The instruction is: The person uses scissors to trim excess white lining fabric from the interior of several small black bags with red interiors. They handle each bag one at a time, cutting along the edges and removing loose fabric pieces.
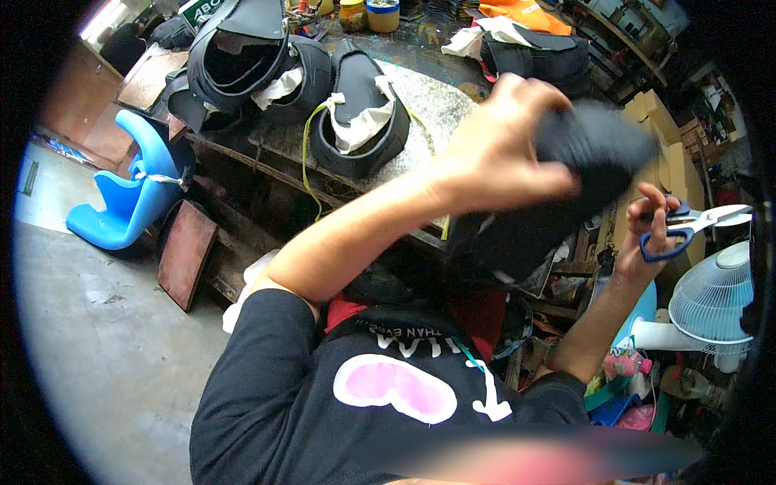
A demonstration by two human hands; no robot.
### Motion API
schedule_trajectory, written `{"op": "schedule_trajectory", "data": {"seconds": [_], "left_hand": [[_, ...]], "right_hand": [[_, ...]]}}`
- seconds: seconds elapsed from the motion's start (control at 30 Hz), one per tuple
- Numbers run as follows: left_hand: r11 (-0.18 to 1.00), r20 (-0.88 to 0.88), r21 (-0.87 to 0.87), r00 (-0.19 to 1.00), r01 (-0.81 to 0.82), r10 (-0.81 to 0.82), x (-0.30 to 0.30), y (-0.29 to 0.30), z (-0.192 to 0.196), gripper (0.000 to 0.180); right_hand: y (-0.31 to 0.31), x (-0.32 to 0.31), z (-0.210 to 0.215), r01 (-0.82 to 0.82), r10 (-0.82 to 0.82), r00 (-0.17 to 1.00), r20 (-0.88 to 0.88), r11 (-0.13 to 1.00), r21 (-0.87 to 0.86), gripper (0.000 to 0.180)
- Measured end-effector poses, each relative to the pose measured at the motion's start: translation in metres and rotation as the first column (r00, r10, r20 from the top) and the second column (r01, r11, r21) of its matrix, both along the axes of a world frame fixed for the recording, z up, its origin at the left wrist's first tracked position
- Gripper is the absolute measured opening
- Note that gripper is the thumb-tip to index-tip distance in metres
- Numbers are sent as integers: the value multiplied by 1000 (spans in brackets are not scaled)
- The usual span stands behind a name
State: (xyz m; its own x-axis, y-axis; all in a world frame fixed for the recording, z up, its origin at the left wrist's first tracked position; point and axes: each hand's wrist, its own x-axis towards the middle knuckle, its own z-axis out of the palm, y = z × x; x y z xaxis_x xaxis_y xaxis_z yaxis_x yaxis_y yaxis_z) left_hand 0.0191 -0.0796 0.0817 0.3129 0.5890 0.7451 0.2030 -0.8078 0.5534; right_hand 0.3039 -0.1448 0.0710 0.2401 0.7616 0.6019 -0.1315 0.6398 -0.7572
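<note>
My left hand (513,149) reaches across in front of me, with thumb and fingers closed around a black shoe-like piece (602,149) smeared by motion. A dark, soft-looking part hangs below that piece, toward my lap. At the right, my right hand (651,222) has its fingers through the blue handles of a pair of scissors (687,226). The scissor blades point right, away from the black piece. On the bench beyond my left forearm stands a black shoe upper (364,145) with white cloth inside its opening and a yellow-green tape beside it.
More black uppers (238,61) crowd the workbench (428,93) at the far left. Another dark piece (533,65) with orange and white cloth lies at the back. Glue-like jars (382,14) stand behind. A blue plastic seat (133,194) is at left, a fan (715,295) at right.
</note>
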Motion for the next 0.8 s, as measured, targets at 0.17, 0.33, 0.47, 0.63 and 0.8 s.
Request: {"op": "schedule_trajectory", "data": {"seconds": [0.17, 0.33, 0.47, 0.63, 0.8], "left_hand": [[815, -349, -86, 783, -574, 515, -32, 59, -46, 80], [949, -301, -305, 953, -75, -21, -41, 40, -78, 66], [956, -229, 94, 929, -277, 292, -42, -10, -74, 59], [987, -558, 158, 828, 43, 53, -47, -44, -75, 54], [987, -510, 146, 860, 73, 12, -50, -33, -90, 57]], "right_hand": [[13, -51, -50, -61, 56, 998, -23, 913, -403, 35], [14, -103, -103, -144, 134, 989, -61, 796, -588, 30], [12, -110, -100, -200, 187, 979, -81, 804, -560, 30], [21, -101, -86, -207, 265, 964, -4, 742, -638, 27], [66, -69, -76, -162, 223, 974, 44, 815, -556, 26]]}}
